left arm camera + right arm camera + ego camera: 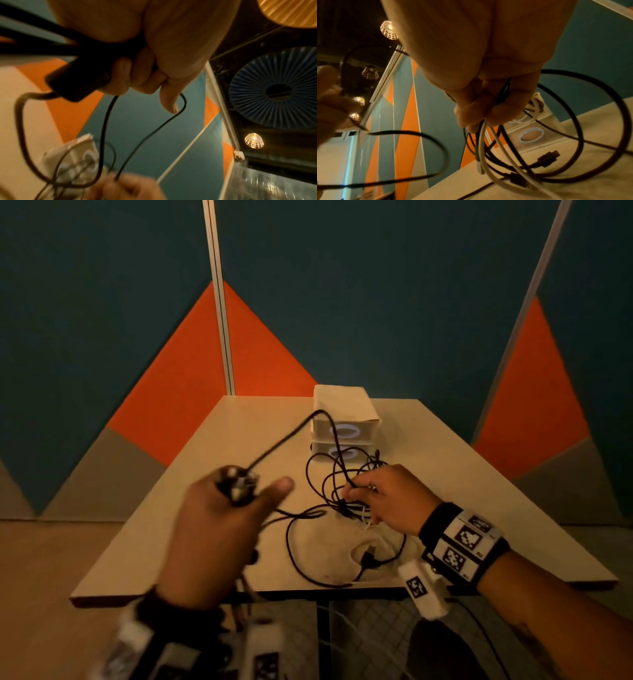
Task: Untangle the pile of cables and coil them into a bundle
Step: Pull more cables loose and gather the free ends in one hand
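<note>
Clearly the untangling is only begun. The left hand (219, 529), raised near the viewer, grips plug ends of a black cable (284, 436) that arcs away toward the pile. The right hand (387, 501) pinches several strands of the cable pile (342, 508), knotted on the tabletop (462, 491) before white boxes (344, 422). No coil exists yet.
</note>
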Action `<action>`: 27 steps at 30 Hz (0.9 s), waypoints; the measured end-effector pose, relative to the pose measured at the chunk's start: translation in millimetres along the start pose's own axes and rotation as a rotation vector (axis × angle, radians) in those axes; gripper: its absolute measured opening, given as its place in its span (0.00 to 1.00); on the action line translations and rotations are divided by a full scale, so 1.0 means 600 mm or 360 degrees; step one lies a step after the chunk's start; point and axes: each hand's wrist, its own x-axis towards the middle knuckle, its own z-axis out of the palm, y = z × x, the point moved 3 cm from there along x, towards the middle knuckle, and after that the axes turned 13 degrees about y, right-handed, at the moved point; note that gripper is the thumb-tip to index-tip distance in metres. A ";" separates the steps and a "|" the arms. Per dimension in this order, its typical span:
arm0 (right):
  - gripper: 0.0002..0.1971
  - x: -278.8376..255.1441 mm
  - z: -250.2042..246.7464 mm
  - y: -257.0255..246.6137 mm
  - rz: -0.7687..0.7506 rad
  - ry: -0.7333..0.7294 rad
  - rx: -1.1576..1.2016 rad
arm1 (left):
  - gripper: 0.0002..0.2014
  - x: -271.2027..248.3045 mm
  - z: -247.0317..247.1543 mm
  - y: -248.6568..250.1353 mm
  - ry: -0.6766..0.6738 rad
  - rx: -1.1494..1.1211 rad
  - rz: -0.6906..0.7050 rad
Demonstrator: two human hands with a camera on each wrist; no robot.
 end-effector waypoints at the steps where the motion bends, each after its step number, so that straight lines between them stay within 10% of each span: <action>1: 0.09 -0.004 0.003 -0.005 0.0003 0.0014 0.0000 | 0.26 0.000 0.026 -0.017 -0.0002 -0.0009 -0.0012; 16: 0.11 -0.048 0.011 -0.024 -0.0257 -0.0060 0.0177 | 0.13 0.027 0.181 -0.093 -0.0123 0.0030 0.0228; 22: 0.26 -0.050 -0.024 0.008 0.0005 0.0435 0.0209 | 0.13 0.044 0.157 -0.110 -0.0069 0.0016 0.0221; 27: 0.22 -0.039 -0.019 0.037 0.0554 0.0048 0.0398 | 0.14 0.049 0.158 -0.116 -0.0147 -0.0063 0.0121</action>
